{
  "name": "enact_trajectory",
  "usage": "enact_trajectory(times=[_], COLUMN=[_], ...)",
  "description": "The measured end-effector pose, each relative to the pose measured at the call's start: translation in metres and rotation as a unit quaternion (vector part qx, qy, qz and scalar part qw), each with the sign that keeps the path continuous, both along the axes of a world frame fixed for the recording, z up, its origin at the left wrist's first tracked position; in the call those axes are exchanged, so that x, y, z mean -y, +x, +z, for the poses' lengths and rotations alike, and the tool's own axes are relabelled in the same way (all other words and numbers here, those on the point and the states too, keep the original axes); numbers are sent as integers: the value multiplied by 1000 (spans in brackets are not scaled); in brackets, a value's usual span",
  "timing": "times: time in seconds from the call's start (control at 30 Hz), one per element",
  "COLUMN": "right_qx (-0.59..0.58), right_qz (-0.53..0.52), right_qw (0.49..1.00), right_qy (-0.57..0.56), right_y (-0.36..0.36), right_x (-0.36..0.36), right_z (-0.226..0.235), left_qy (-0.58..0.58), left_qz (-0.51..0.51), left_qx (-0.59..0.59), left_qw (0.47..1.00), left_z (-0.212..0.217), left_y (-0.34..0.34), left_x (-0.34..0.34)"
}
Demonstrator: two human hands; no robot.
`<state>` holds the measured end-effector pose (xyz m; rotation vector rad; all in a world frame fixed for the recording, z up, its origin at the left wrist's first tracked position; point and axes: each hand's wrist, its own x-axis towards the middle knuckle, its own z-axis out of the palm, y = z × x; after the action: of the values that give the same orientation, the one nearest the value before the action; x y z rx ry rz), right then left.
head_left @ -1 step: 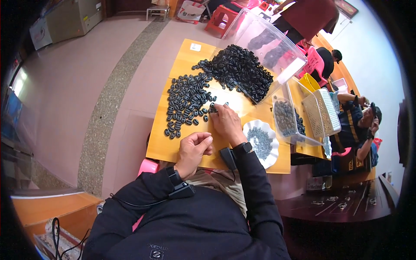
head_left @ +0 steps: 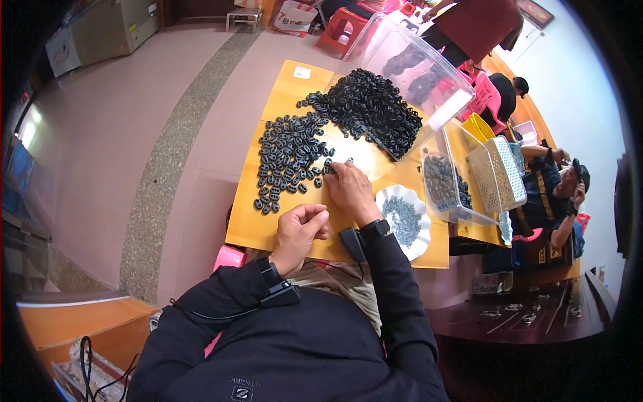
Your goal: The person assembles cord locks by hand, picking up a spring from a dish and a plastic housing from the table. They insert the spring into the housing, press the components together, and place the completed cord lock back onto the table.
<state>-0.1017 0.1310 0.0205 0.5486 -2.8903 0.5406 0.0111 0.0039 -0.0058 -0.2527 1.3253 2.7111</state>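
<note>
My right hand [head_left: 353, 191] reaches over the wooden table [head_left: 254, 228]. Its fingertips press on a small black oval piece with two holes [head_left: 328, 169], at the right edge of a spread of like pieces [head_left: 288, 154]. Closer to my body, my left hand [head_left: 299, 234] is held closed, thumb against curled fingers; anything inside that grip is hidden. Behind the spread rises a large heap of black pieces [head_left: 372, 110], spilling from a clear plastic bin [head_left: 445, 74] lying on its side. A white scalloped dish [head_left: 423, 238] of small grey-blue bits stands right of my right hand.
Right of the dish is a clear tub [head_left: 462, 213] of dark pieces, beside a white perforated basket [head_left: 499, 174] and a yellow container [head_left: 479, 127]. One person sits at the right [head_left: 552, 194]; others are at the back. A red stool [head_left: 338, 33] stands beyond the table.
</note>
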Motion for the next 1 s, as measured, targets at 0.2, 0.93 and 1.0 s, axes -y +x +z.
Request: enact_trajectory(times=[0.2,0.93,1.0], right_qx=[-16,9,24], right_qz=[0,92,97], right_qw=[1000,993,991], right_qy=[-15,74,84], right_y=[0,8,9], right_x=[-3,-9,-10], right_z=[-7,2,2], left_qy=[4,3,-4], left_qz=[-1,-4,-4], left_qx=[3,7,6], left_qw=[1000,1000,1000], left_z=[-3,0,1], left_y=[-1,0,0], left_x=[0,0,0])
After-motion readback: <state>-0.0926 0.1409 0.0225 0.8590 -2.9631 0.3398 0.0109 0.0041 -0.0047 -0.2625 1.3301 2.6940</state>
